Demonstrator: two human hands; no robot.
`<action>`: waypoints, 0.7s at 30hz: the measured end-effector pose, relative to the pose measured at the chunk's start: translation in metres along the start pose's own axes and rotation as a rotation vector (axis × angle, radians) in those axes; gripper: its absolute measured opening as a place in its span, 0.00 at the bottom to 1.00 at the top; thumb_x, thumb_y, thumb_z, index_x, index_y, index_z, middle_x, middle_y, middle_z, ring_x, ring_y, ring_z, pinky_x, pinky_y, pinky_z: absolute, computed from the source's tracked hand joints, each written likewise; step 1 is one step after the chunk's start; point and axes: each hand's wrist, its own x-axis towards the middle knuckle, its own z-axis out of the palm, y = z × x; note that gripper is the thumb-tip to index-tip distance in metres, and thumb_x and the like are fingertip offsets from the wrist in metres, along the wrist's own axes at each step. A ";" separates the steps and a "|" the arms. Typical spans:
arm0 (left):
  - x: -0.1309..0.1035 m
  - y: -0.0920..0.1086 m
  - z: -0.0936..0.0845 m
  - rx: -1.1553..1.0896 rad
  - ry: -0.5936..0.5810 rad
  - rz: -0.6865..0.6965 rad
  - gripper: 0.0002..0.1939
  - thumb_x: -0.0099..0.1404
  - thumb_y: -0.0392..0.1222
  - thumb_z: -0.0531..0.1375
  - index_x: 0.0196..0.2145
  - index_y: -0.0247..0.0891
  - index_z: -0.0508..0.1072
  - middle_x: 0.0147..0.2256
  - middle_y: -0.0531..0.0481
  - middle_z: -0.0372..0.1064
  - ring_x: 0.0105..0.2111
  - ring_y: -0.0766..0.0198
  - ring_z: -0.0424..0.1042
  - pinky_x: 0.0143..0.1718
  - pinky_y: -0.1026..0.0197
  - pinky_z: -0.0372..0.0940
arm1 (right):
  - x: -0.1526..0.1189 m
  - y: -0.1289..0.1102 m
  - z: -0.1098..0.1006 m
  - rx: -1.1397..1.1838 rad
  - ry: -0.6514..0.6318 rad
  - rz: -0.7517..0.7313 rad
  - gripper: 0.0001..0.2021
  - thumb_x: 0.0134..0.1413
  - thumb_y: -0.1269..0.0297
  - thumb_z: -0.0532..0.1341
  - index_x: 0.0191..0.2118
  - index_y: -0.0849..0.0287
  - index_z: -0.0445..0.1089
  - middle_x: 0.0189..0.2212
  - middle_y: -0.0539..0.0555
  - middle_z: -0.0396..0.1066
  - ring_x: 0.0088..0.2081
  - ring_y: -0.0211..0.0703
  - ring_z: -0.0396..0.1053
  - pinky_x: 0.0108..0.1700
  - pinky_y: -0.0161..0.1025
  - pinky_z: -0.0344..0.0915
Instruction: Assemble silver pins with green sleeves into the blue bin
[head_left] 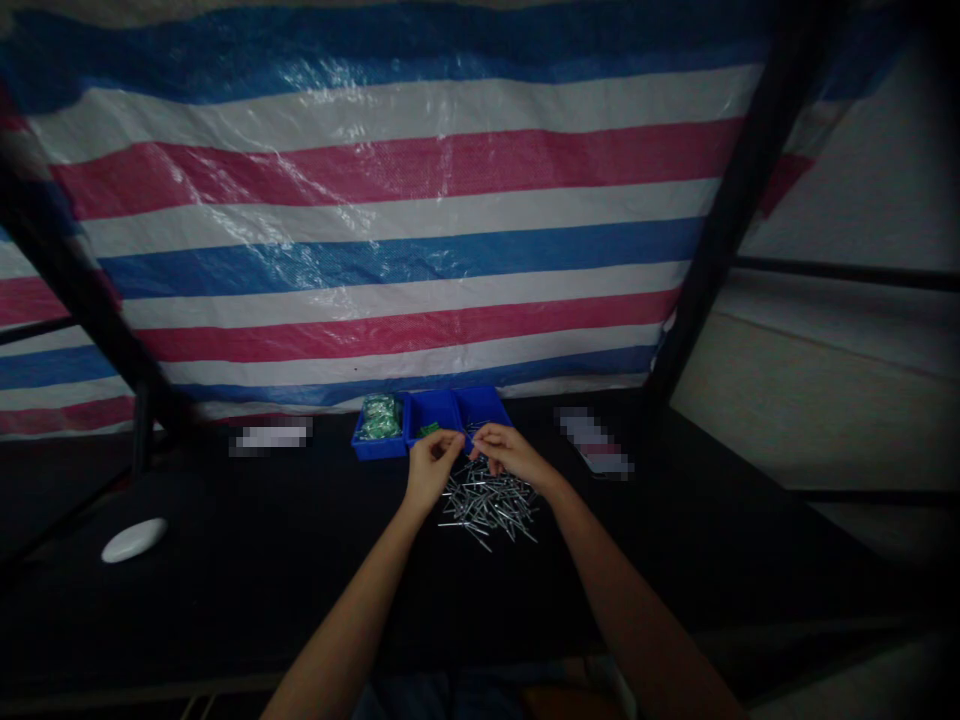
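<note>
My left hand (435,462) is closed in a pinch in front of the blue bins, its thumb and fingertips together. Just to its right, my right hand (510,455) also pinches, its fingertips almost meeting those of the left. Whatever lies between the fingers is too small and dark to make out. Beneath and in front of the right hand spreads a loose pile of thin silvery metal rods (491,505), like long nails or pins. Behind the hands stand three joined blue bins (431,405). Clear packets with green contents (381,417) fill the left bin.
A bit of green (429,429) shows in the middle bin; a few thin rods lie in the right one. On the black table (262,580) are a white rounded object (135,540) and two blurred-out items. Black frame posts and a striped plastic sheet (420,270) stand behind.
</note>
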 end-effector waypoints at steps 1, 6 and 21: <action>0.001 -0.001 -0.001 -0.043 -0.018 -0.014 0.12 0.52 0.47 0.59 0.28 0.34 0.73 0.25 0.50 0.68 0.24 0.68 0.63 0.27 0.66 0.58 | 0.001 0.000 0.002 0.019 0.000 0.001 0.14 0.47 0.53 0.56 0.33 0.60 0.61 0.28 0.51 0.70 0.15 0.30 0.60 0.16 0.28 0.52; 0.003 0.000 -0.003 -0.170 -0.030 -0.121 0.15 0.49 0.48 0.62 0.28 0.33 0.73 0.24 0.50 0.68 0.22 0.70 0.62 0.24 0.67 0.57 | 0.001 0.001 0.011 0.059 -0.018 0.044 0.15 0.47 0.52 0.56 0.33 0.59 0.60 0.30 0.52 0.71 0.16 0.29 0.61 0.17 0.28 0.52; -0.001 0.005 -0.008 -0.414 -0.126 -0.403 0.16 0.46 0.47 0.64 0.29 0.33 0.68 0.29 0.49 0.70 0.21 0.75 0.64 0.21 0.73 0.59 | 0.004 0.007 0.013 0.128 0.124 0.020 0.14 0.42 0.56 0.61 0.33 0.59 0.65 0.19 0.45 0.63 0.17 0.30 0.58 0.18 0.29 0.54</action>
